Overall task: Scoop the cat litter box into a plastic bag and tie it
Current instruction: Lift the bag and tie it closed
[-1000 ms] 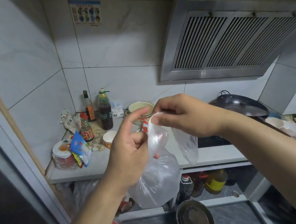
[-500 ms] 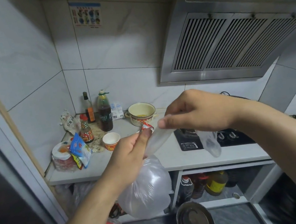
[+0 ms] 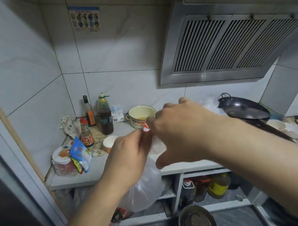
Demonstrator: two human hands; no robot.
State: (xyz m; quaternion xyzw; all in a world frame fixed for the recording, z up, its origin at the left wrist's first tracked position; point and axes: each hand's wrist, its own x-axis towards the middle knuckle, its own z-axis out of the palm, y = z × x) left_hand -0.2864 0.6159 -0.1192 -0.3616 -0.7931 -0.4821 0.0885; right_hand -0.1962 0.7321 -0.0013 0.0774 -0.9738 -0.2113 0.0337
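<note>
Both hands pinch the bag's top to knot it: left hand and right hand meet above the hanging bag.

Cluttered countertop (bottles, perhaps sauces)

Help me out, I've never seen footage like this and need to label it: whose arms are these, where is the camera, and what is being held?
The camera sits on a person's head, looking forward and down, so the arms are their own. The left hand and right hand both pinch the top of a clear plastic bag hanging in front of a kitchen counter. On the counter stand sauce bottles, a paper cup, an enamel pot and a black wok.
</note>
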